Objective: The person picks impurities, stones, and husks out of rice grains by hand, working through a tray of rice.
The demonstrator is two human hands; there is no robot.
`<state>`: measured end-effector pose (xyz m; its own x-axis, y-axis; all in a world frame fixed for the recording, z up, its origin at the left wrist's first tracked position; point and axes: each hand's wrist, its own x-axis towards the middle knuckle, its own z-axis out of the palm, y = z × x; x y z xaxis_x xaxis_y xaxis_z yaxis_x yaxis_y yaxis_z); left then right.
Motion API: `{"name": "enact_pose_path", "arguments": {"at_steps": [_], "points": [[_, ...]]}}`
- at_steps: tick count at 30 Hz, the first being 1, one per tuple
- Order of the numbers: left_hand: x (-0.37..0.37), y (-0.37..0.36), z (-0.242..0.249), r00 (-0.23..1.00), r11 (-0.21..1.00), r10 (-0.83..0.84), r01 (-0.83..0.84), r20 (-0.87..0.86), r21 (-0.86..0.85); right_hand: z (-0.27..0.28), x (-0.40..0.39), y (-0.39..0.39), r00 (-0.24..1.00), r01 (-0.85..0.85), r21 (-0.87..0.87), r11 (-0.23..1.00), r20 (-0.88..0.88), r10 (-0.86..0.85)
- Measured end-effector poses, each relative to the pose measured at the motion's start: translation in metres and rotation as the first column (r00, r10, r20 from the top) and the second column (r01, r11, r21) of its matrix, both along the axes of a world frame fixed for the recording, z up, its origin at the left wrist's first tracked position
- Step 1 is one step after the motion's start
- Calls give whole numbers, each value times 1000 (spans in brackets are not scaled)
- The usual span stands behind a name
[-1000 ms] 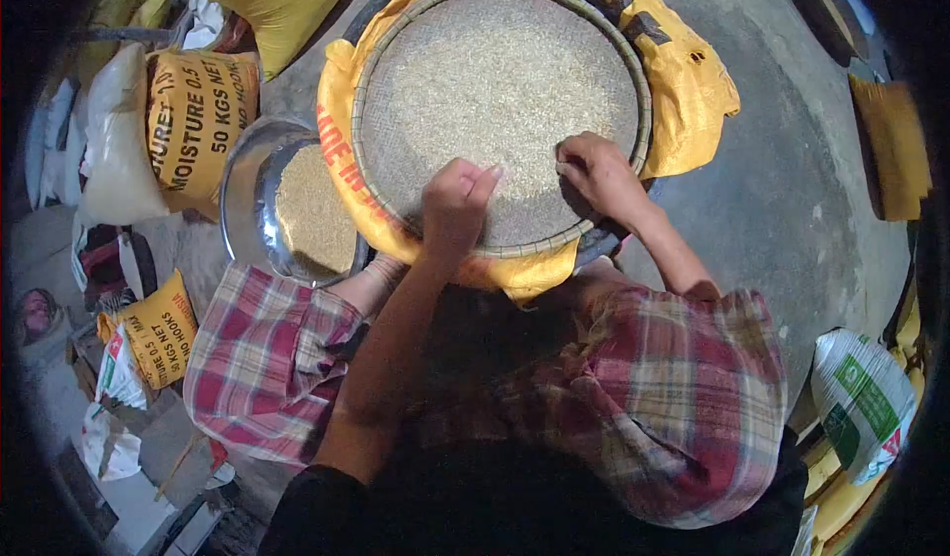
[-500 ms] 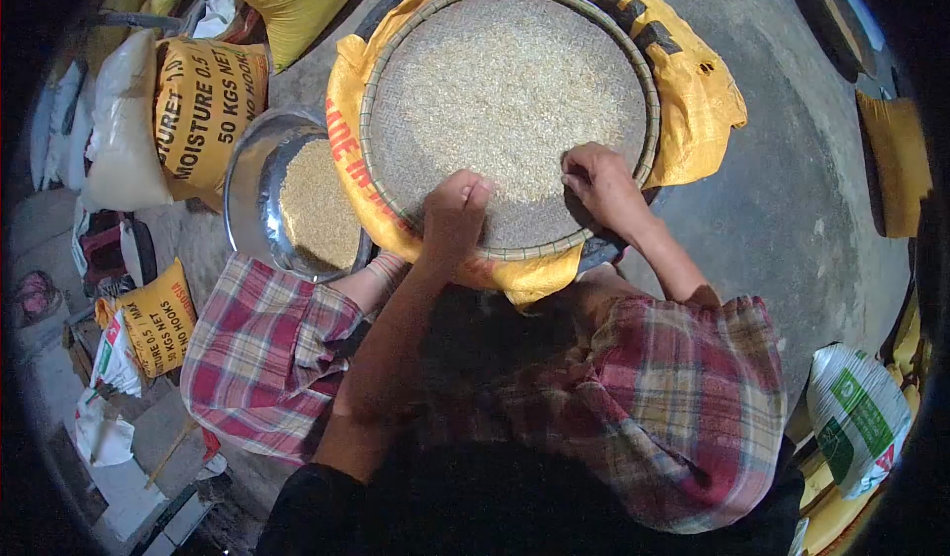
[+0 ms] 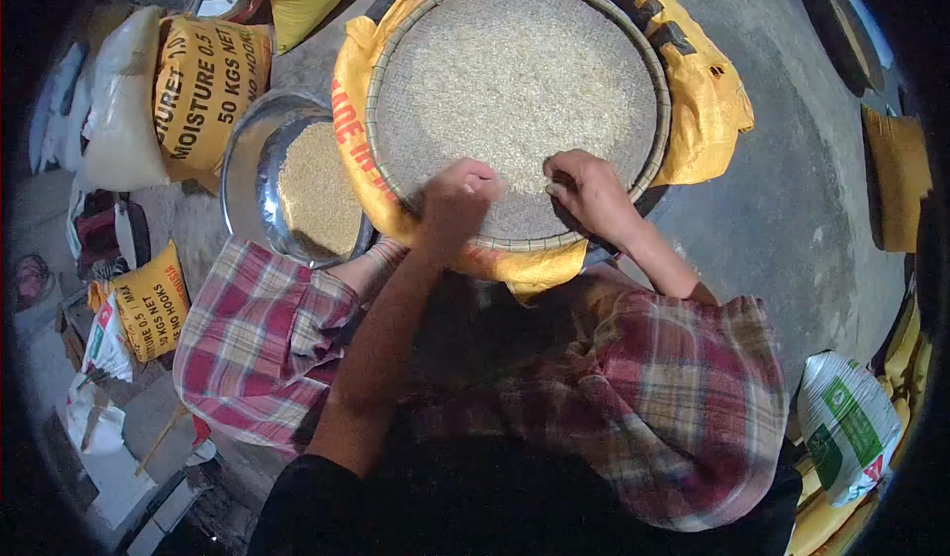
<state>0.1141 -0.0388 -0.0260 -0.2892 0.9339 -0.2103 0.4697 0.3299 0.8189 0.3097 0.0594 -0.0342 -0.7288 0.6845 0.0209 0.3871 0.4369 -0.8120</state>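
A round woven tray [image 3: 372, 111] with a bound rim carries a spread layer of pale rice-like grains [image 3: 524, 81]. Over its near left part is my left hand [image 3: 461, 196], closed in a fist, with its contents hidden. My right hand [image 3: 588, 190] hovers at the near edge of the grains, fingers curled in toward the thumb. Whether anything sits between those fingertips is too small to tell. Beneath the tray lies a yellow woven sack [image 3: 708, 131], spread out around the rim.
To the left stands a steel basin [image 3: 240, 185] holding tan grain [image 3: 322, 195]. Behind it are a printed orange sack [image 3: 213, 86] and a whitish sack [image 3: 124, 111]. A green-and-white sack [image 3: 846, 422] is at the lower right. Bare concrete floor [image 3: 782, 230] stretches along the right side.
Both hands have shifted a little closer together over the grains; my right hand moved left and slightly nearer to me. The view has tilted slightly.
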Motion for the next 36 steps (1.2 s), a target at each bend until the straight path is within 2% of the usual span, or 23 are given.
{"name": "enact_pose_path", "arguments": {"at_steps": [1, 5, 7, 8, 9, 10, 11, 12, 13, 14, 16, 17, 18, 19, 20, 21, 22, 23, 25, 26, 27, 30, 36], "points": [[7, 1, 0, 941, 982, -115, 155, -317, 104, 2, -2, -1, 1000, 18, -42, 999, 14, -18], [13, 8, -15, 940, 938, -136, 224, -313, 264, -7, 1, 5, 1000, 2, 42, 999, -28, -1], [14, 10, -13, 990, 969, -107, 125, -95, 213, 3, 6, 10, 987, 114, -405, 907, -60, -151], [12, 11, -11, 990, 969, -108, 126, -94, 213, 2, 9, 13, 987, 115, -405, 907, -58, -151], [9, 15, -3, 966, 999, 43, -36, 254, -33, 0, 13, 18, 981, 117, -450, 885, -89, -174], [7, 17, 2, 812, 944, 262, -103, 521, -315, -1, 16, 24, 973, 116, -494, 862, -118, -199], [6, 17, 4, 814, 944, 259, -101, 520, -313, -2, 17, 28, 973, 121, -585, 802, -90, -212], [5, 17, 6, 678, 939, 324, -146, 660, -311, -1, 16, 31, 972, 124, -584, 802, -91, -216], [5, 19, 6, 515, 929, 368, -188, 774, -317, 2, 15, 34, 938, 106, -741, 663, -146, -314], [4, 21, 5, 517, 932, 363, -182, 775, -315, 5, 13, 36, 891, 61, -864, 500, -179, -418], [3, 28, 0, 506, 969, 239, -175, 829, -173, 4, 8, 41, 876, 85, -840, 536, -193, -442], [2, 33, -2, 507, 971, 234, -168, 830, -171, -5, 5, 45, 896, 172, -657, 734, -205, -393], [2, 41, -2, 626, 978, 204, -157, 752, -134, -4, 2, 48, 918, 237, -421, 876, -199, -343], [3, 48, -3, 733, 985, 171, -143, 659, -97, 1, -2, 49, 925, 316, -288, 904, -118, -361], [4, 55, -5, 733, 986, 165, -137, 660, -94, 2, -7, 49, 923, 321, -285, 903, -118, -365], [6, 63, -6, 878, 985, 174, -152, 445, -85, 1, -11, 51, 926, 345, -132, 929, -114, -360], [7, 68, -6, 964, 984, 175, -164, 198, -71, 1, -15, 53, 928, 361, 24, 932, -111, -356], [8, 71, -6, 966, 985, 168, -158, 197, -64, 2, -17, 53, 934, 353, 30, 935, -78, -350], [9, 78, -4, 993, 996, 85, -83, -83, 21, -2, -17, 53, 928, 365, 8, 931, -84, -363], [9, 80, -3, 994, 997, 72, -70, -84, 30, -3, -16, 53, 925, 371, -19, 929, -84, -371], [11, 81, 0, 996, 997, 82, -82, -25, 11, 3, -13, 52, 901, 419, -129, 899, -59, -429], [16, 82, 6, 994, 996, 88, -86, 58, -32, 1, 5, 62, 843, 519, -157, 840, -66, -533], [32, 109, 11, 999, 999, -10, 11, 46, -38, -14, 3, 106, 877, 477, 111, 872, -1, -480]]}}
